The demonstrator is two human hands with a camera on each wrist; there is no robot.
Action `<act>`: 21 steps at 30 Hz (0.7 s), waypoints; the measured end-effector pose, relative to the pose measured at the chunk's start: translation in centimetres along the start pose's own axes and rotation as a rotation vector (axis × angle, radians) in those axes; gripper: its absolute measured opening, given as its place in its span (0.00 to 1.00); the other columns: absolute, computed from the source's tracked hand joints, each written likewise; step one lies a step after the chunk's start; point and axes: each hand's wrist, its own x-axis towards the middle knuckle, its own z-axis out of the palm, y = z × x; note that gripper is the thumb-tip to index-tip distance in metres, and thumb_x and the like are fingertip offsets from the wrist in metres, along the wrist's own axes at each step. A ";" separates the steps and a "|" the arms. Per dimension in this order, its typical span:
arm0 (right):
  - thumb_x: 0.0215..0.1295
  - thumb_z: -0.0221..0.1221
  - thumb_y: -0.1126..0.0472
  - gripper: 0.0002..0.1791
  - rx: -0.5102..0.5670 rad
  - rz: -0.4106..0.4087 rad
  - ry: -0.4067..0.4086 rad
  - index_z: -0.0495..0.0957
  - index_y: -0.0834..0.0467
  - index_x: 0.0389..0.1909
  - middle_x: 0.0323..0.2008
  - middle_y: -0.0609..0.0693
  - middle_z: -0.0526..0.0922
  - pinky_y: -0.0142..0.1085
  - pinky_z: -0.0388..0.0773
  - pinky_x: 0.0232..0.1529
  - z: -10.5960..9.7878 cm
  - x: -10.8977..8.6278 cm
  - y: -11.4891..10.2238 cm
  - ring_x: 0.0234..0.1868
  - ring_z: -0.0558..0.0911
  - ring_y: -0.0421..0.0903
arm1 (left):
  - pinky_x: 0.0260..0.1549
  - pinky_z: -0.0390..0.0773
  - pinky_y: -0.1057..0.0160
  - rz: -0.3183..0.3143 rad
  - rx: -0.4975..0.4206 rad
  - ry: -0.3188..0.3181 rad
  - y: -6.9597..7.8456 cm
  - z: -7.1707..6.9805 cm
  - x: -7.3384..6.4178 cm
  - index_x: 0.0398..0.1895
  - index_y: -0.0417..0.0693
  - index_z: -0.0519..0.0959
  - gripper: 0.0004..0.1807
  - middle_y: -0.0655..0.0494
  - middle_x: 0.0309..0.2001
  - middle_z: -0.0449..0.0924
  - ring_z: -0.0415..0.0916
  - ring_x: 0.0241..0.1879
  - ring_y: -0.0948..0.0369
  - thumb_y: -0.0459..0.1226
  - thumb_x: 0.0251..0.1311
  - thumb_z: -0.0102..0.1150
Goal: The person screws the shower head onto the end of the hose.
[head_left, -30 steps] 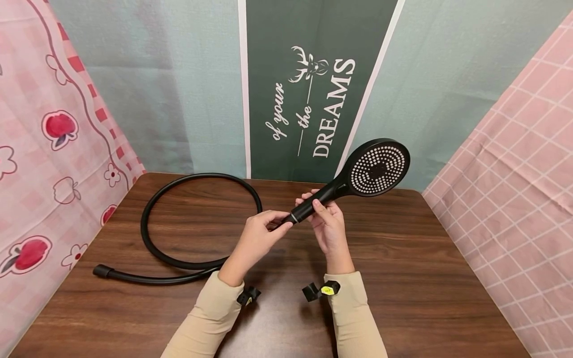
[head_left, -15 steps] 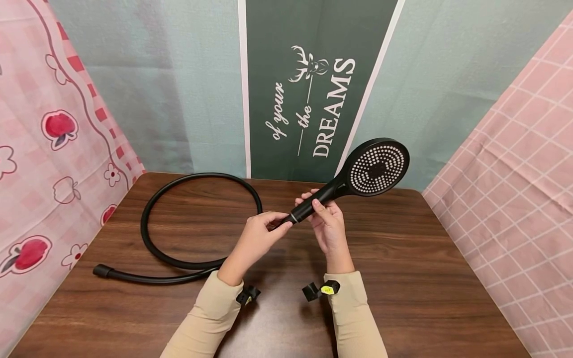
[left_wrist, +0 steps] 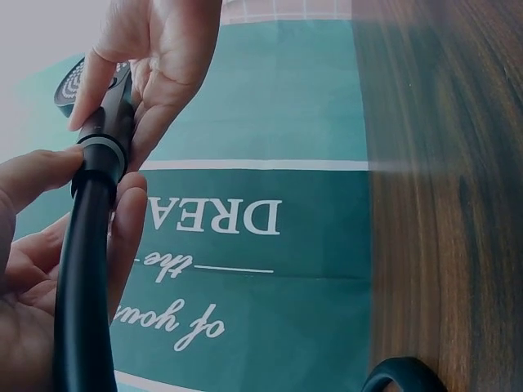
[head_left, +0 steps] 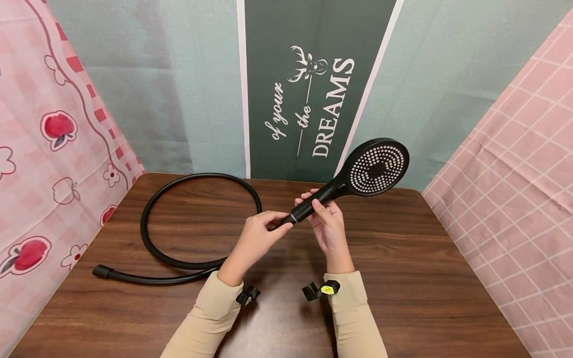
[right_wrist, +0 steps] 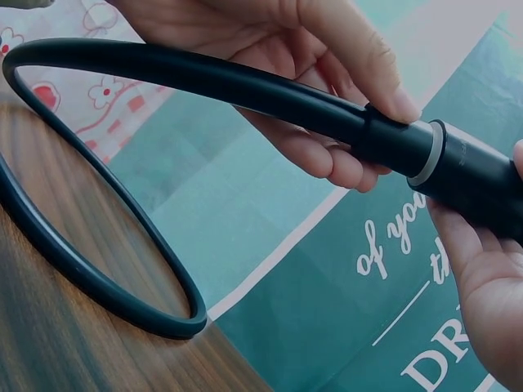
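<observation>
A black hand shower (head_left: 378, 168) with pale nozzles is held tilted above the table, its head up to the right. My right hand (head_left: 330, 232) grips its handle, thumb along the front. With thumb and fingers, my left hand (head_left: 257, 238) pinches the hose connector (right_wrist: 396, 147) at the handle's lower end. A light ring (right_wrist: 428, 153) shows between connector and handle in the right wrist view, where the two parts meet in line. From the connector the black hose (head_left: 154, 280) runs down behind my left hand and loops on the table, its other end fitting (head_left: 103, 271) lying at the left.
The dark wood table (head_left: 412, 278) ends at a green cloth (head_left: 201, 109) with white lettering behind it. Pink cloths (head_left: 515, 164) hang along both sides. Small black devices (head_left: 329, 288) are strapped at both wrists, over beige sleeves.
</observation>
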 end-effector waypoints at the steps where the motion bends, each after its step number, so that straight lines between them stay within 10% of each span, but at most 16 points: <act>1: 0.74 0.51 0.68 0.10 0.001 0.000 -0.002 0.72 0.60 0.53 0.43 0.49 0.87 0.38 0.82 0.54 0.0 0.0 0.0 0.46 0.88 0.45 | 0.38 0.84 0.62 -0.001 -0.003 -0.001 0.0 0.0 0.0 0.48 0.44 0.86 0.13 0.50 0.41 0.87 0.84 0.38 0.59 0.38 0.62 0.67; 21: 0.75 0.49 0.68 0.10 0.016 -0.018 -0.039 0.73 0.59 0.53 0.43 0.50 0.87 0.39 0.82 0.55 0.0 -0.1 0.0 0.47 0.88 0.46 | 0.37 0.83 0.63 0.015 -0.013 0.013 -0.1 0.0 0.0 0.47 0.44 0.86 0.13 0.51 0.40 0.87 0.84 0.37 0.60 0.38 0.62 0.67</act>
